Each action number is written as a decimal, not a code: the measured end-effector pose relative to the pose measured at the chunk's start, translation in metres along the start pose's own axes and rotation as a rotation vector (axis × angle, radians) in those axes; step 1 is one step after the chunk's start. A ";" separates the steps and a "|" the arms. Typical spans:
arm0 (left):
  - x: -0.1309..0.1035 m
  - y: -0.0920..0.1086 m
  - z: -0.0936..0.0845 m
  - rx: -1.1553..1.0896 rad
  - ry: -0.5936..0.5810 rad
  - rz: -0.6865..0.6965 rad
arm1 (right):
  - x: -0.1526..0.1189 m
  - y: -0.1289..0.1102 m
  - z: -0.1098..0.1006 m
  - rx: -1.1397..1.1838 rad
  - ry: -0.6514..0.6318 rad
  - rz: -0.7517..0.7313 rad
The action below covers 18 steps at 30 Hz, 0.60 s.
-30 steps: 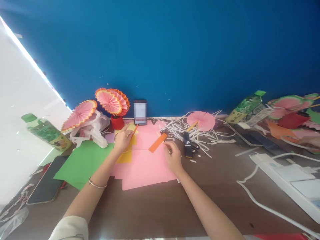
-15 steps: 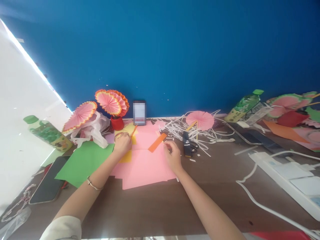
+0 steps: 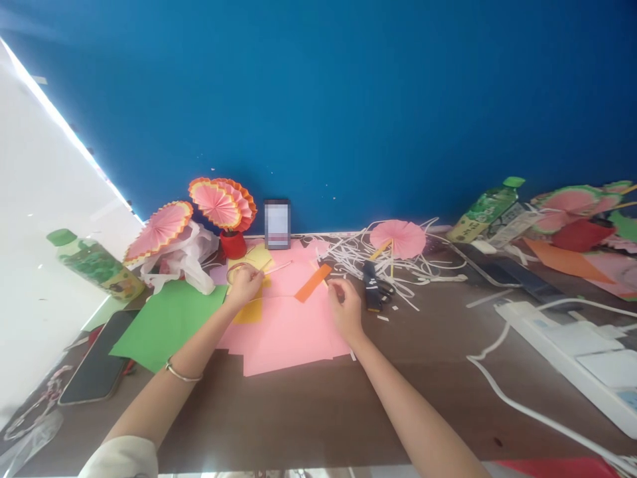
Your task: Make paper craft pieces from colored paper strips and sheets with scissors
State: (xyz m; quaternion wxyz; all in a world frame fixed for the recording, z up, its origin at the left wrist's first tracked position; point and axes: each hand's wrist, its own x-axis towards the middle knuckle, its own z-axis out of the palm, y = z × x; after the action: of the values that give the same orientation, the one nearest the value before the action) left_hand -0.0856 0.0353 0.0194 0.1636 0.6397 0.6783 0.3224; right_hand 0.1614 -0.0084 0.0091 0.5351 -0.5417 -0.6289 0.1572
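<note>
"Two bare hands, apart: left hand [image 3: 246, 284] closed on a thin pale strip [image 3: 280, 267], right hand [image 3: 344, 307] curled, thumb and index close together. Gripping anything?"

"Can't tell, too small there. Flat orange paper strip [image 3: 312, 283] lies between them on flat pink paper sheets [image 3: 293, 338], upper end near the right fingertips."

"Risks?"

"Loose sheets could slide if a wrist drags them; pale strip could snag if lowered; a knuckle could nudge the orange strip crooked."
</note>
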 end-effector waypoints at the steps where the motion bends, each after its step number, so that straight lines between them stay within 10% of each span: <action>1: -0.001 0.000 0.000 0.068 0.005 0.014 | 0.001 0.002 -0.001 -0.061 0.019 -0.010; 7: -0.019 0.010 -0.002 0.422 0.061 0.057 | 0.004 0.016 -0.008 -0.559 -0.056 -0.041; 18: -0.051 0.053 0.026 0.359 -0.159 0.445 | 0.004 0.023 -0.008 -0.560 -0.122 0.007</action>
State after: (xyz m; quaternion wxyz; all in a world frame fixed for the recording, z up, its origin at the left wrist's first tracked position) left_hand -0.0220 -0.0100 0.0244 0.0254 0.8146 0.5527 0.1740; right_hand 0.1806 0.0005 -0.0040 0.3254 -0.6602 -0.6769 0.0115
